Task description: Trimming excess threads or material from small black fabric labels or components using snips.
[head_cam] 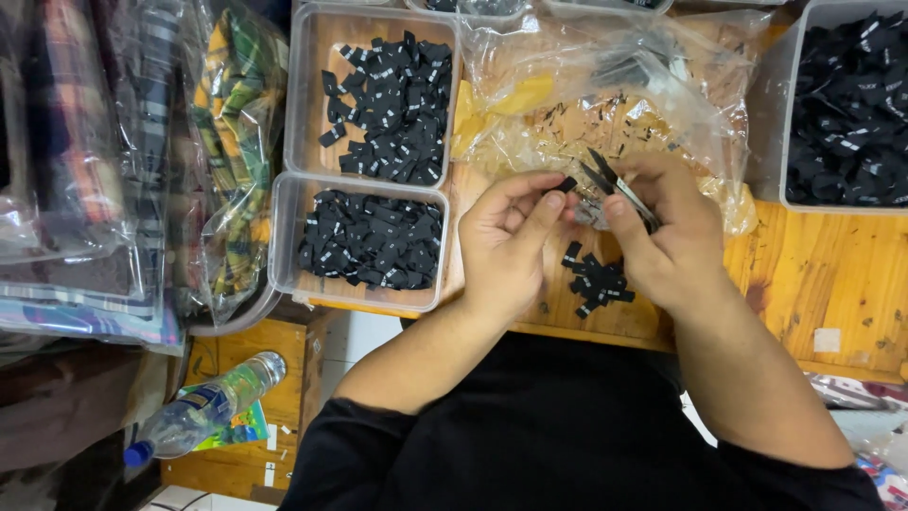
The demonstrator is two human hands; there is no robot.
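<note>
My left hand (506, 241) pinches a small black fabric label (566, 184) between thumb and fingers. Facing it, my right hand (662, 237) grips small black snips (613, 185) whose blades point at the label. Both hands hover over a wooden table (813, 274). Just below them lies a little pile of cut black labels (596, 279).
Two clear plastic trays of black labels (374, 237) (383, 90) stand at the left, another large one (846, 104) at the right. Crumpled clear plastic bags (605, 76) lie behind my hands. Bagged plaid fabric (227, 142) is stacked far left; a water bottle (203, 407) lies below.
</note>
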